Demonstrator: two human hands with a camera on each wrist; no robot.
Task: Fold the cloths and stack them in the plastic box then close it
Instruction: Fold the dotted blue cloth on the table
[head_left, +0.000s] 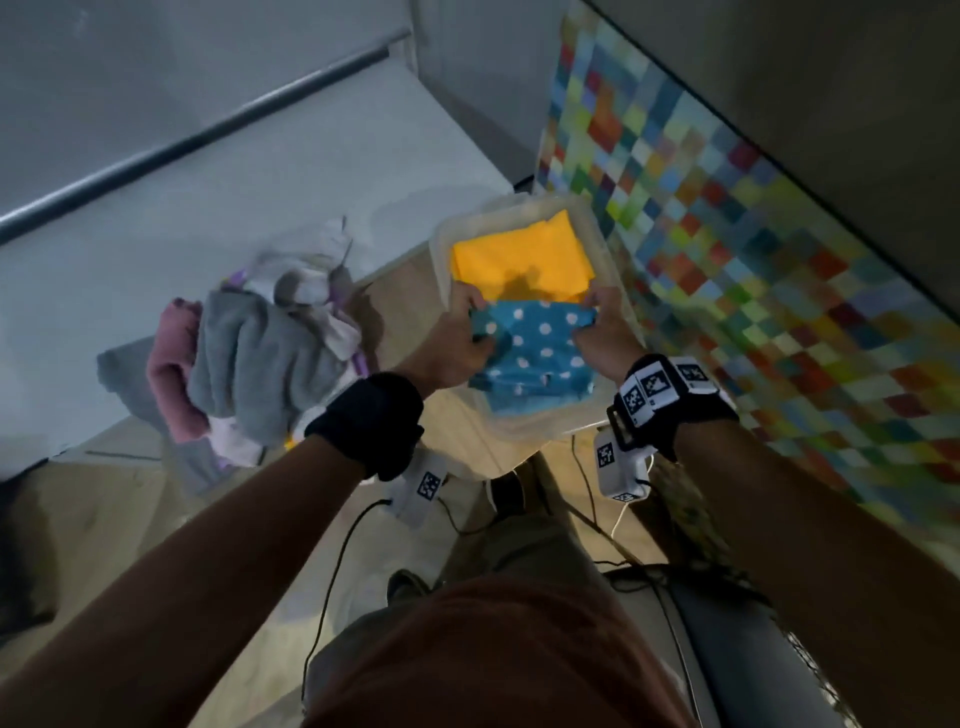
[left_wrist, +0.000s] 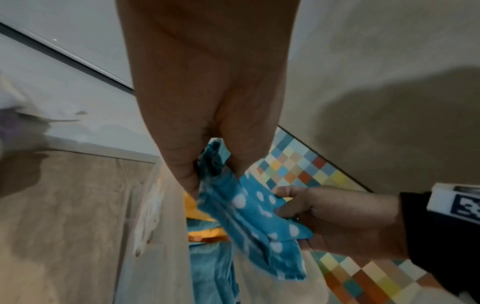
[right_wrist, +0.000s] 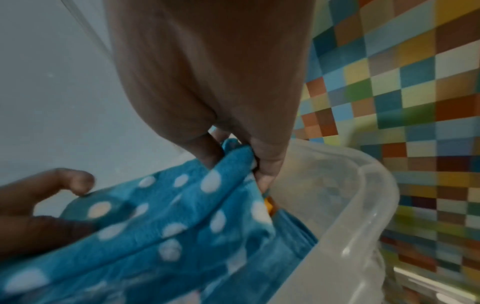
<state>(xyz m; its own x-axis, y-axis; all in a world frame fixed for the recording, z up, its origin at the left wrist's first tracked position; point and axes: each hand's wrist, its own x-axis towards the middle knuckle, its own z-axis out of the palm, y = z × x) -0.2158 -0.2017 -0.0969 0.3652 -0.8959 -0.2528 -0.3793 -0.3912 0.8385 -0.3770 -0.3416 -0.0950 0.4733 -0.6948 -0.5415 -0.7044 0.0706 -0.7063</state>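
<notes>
While both hands lower a folded blue polka-dot cloth (head_left: 530, 348) into the translucent plastic box (head_left: 597, 228), the stacking step looks to be in hand. The left hand (head_left: 457, 343) pinches the cloth's far left corner between thumb and curled fingers, and the right hand (head_left: 605, 332) pinches the far right corner the same way; the wrist views show both clamped on bunched fabric. Just beyond the hands, a folded yellow cloth (head_left: 519, 257) already lies flat in the box, with the blue one partly over its near edge. Next, I judge, the cloth wants laying flat and both pinches releasing. Left of the left hand, a heap of unfolded cloths (head_left: 260, 353) waits on the bench (head_left: 395, 291), so much folding remains, and no lid is visible
</notes>
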